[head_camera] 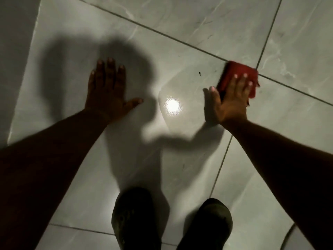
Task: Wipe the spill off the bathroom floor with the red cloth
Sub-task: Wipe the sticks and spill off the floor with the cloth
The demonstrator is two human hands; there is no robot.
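The right hand (232,100) lies flat with its fingers spread wide, palm pressed down on the red cloth (237,76); nothing is pinched or curled around, the cloth is simply pinned under the fingers against the floor (180,33). The thumb sticks out to the left, off the cloth and touching bare tile. The left hand (108,89) is also opened out flat, fingers together and thumb splayed to the right, resting palm-down on the tile and holding nothing.

The red cloth looks folded into a rough rectangle, its far edge showing beyond the fingertips and a ragged corner poking out on the right of the hand. It sits on the right side of the scene, right over a dark grout line (162,37) that runs diagonally across the pale marbled tiles, near where that line crosses another.

Between the two hands a thin wet film, the spill (182,87), shows by its curved edge and sheen, with a bright round light reflection (173,105) glaring in it. The cloth touches the spill's right, far margin. A small dark speck (199,73) lies on the tile just left of the cloth.

At the near edge two dark shoes (137,221) stand on the floor, and the person's shadow (126,56) falls across the tile around the left hand
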